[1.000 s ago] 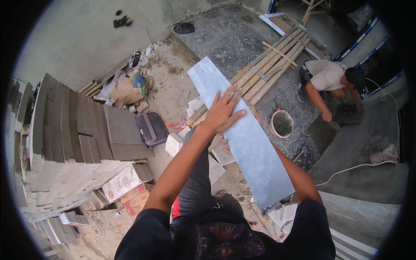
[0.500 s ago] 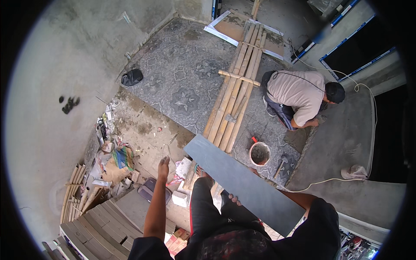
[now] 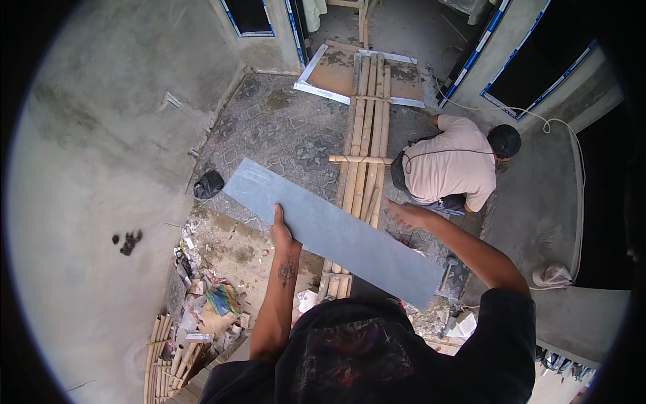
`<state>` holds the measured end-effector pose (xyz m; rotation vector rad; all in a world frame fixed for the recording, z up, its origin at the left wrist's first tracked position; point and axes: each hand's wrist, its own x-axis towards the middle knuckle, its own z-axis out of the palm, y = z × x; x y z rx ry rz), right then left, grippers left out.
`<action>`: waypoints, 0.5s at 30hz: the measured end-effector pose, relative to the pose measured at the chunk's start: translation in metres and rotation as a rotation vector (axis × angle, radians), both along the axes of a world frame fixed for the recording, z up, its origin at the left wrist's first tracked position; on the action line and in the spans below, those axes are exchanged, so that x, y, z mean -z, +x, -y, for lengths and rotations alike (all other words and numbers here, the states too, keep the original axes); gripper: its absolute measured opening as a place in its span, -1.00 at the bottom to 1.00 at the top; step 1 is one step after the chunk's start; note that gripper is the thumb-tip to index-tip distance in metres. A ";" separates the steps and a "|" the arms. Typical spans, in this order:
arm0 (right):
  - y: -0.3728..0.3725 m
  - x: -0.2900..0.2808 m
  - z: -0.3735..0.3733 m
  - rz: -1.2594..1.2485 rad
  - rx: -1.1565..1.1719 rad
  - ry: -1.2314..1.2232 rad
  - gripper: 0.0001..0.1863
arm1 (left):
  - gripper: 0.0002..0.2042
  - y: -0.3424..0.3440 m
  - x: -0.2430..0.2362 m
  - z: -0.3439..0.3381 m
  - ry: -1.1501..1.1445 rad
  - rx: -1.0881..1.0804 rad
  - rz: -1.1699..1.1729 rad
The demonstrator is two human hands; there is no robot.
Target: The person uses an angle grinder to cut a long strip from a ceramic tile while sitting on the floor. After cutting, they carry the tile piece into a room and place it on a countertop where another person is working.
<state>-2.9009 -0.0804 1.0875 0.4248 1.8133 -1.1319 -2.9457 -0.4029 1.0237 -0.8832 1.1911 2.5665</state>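
Observation:
A long grey tile (image 3: 336,236) lies slantwise across the space in front of me, its far left end raised toward the black bag. My left hand (image 3: 282,232) is closed on the tile's near edge, thumb on the top face and the other fingers hidden beneath. Beyond the far edge is my right hand (image 3: 406,214), slightly blurred, with its fingers stretched out loosely and apart from the tile. Bamboo poles (image 3: 367,135) tied side by side run away from me under the tile.
A co-worker (image 3: 451,161) crouches at the right, facing the wall. A hammer (image 3: 447,273) lies by the tile's right end. Patterned floor tiles (image 3: 269,128) spread at the back left, with a black bag (image 3: 208,184) at their edge. Rubble and sacks (image 3: 219,303) are heaped at the lower left.
The tile has moved forward and left. My left hand, free before, now grips its near edge. The right hand has come off the tile. The view has shifted, and the tile now hides the bucket.

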 end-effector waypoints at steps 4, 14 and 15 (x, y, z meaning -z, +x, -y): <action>-0.102 -0.061 0.046 -1.015 -0.094 0.206 -0.05 | -0.35 -0.084 -0.094 -0.058 -0.376 -0.410 -0.124; -0.311 -0.048 0.103 -1.676 -0.087 0.001 0.12 | -0.39 -0.275 -0.239 -0.086 -0.501 -0.548 -0.635; -0.327 -0.035 0.090 -1.616 -0.031 0.045 0.12 | -0.39 -0.294 -0.245 -0.080 -0.519 -0.595 -0.651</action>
